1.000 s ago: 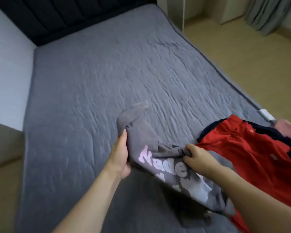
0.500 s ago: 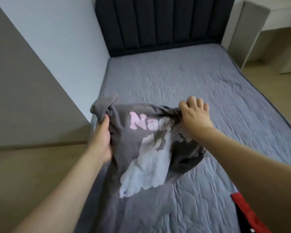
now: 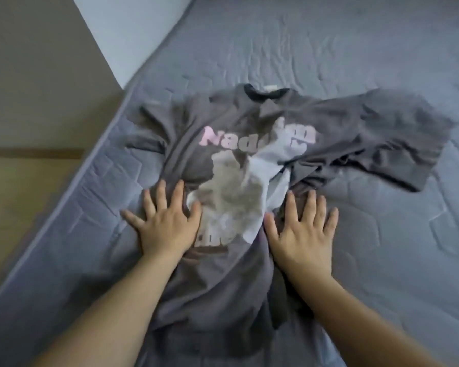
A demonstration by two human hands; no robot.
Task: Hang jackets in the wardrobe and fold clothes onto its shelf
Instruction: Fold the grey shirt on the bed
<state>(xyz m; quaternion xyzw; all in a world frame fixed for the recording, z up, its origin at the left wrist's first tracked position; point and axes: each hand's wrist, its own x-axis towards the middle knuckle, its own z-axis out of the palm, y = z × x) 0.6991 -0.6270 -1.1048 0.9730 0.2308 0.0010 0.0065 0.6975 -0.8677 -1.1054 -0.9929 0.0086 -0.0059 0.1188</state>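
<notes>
A dark grey T-shirt (image 3: 249, 123) with pink lettering and a pale print lies front up and rumpled on the grey bed (image 3: 329, 43), collar away from me, sleeves spread left and right. My left hand (image 3: 167, 221) lies flat on the shirt's left side with fingers spread. My right hand (image 3: 305, 229) lies flat on its right side, fingers straight and spread too. Both palms press the cloth beside the print. The shirt's hem runs down between my forearms and out of view.
The bed's left edge (image 3: 64, 215) runs diagonally at the left, with wooden floor (image 3: 16, 197) and a wall (image 3: 127, 27) beyond it. Wrinkled bed surface stretches to the right and behind the shirt.
Both hands held the shirt up by its shoulders; now it lies spread on the bed, and both hands have let go and press flat on it. The view tilted down.
</notes>
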